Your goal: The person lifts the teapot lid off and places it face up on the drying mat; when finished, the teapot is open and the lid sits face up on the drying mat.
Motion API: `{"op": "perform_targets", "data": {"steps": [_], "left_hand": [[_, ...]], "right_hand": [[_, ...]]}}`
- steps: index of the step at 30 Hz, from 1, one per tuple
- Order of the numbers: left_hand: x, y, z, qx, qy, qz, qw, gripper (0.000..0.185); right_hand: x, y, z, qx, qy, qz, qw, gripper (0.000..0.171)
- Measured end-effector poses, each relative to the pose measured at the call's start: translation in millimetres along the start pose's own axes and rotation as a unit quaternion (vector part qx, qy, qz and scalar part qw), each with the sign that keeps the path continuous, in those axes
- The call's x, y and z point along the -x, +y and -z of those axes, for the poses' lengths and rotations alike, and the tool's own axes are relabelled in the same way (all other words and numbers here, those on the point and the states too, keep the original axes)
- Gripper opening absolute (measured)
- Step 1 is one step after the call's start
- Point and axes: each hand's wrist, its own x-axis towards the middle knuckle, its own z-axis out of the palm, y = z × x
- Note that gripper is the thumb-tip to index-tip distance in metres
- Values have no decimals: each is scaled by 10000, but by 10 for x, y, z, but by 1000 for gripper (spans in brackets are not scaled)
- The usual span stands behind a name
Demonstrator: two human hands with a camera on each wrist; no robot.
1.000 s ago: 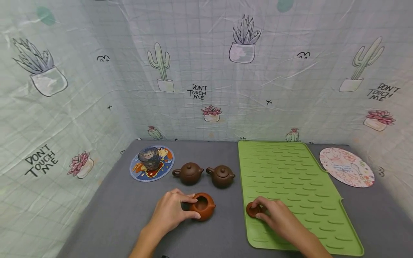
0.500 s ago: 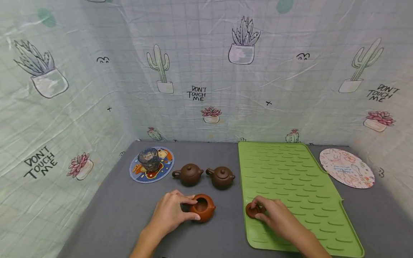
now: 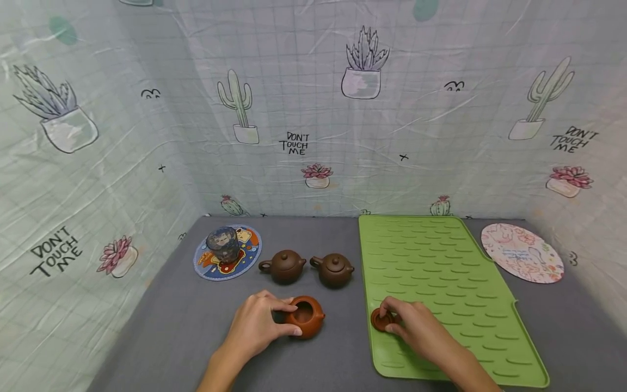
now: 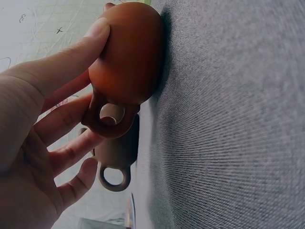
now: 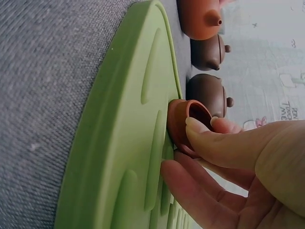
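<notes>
My left hand (image 3: 257, 322) grips a reddish-brown clay teapot (image 3: 311, 327) on the grey cloth, thumb and fingers at its open, lidless mouth. The left wrist view shows the teapot's loop handle (image 4: 110, 130) below my thumb, with the other fingers spread behind it. My right hand (image 3: 417, 326) pinches the rim of a matching teapot lid (image 5: 177, 122), hollow side up, against the near left part of the green mat (image 3: 416, 261). Its knob is hidden underneath.
Two dark brown lidded teapots, one left (image 3: 284, 269) and one right (image 3: 333, 273), stand behind the reddish one. A dark glass (image 3: 222, 245) sits on a blue round coaster (image 3: 206, 269) at back left. A pink floral round mat (image 3: 521, 253) lies at far right.
The head view has shifted slightly. Both hands keep their hold on the teapot and the lid, with no clear movement.
</notes>
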Motion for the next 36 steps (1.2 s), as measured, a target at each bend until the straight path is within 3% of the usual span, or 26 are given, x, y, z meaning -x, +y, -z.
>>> {"op": "perform_targets", "data": {"steps": [16,27,36], "left_hand": [[-3,71,15,-267,-136,-20,9995,40],[-14,146,54,-434,17,229,9988,40],[-27,200,101,-616,-178,-62,9979,42]], "right_hand": [[15,5,18,-61,-171,106,9998,26],[-95,16,98,135,-144,651,9977,27],[-93,34,181,-327,-686,438,9961,28]]}}
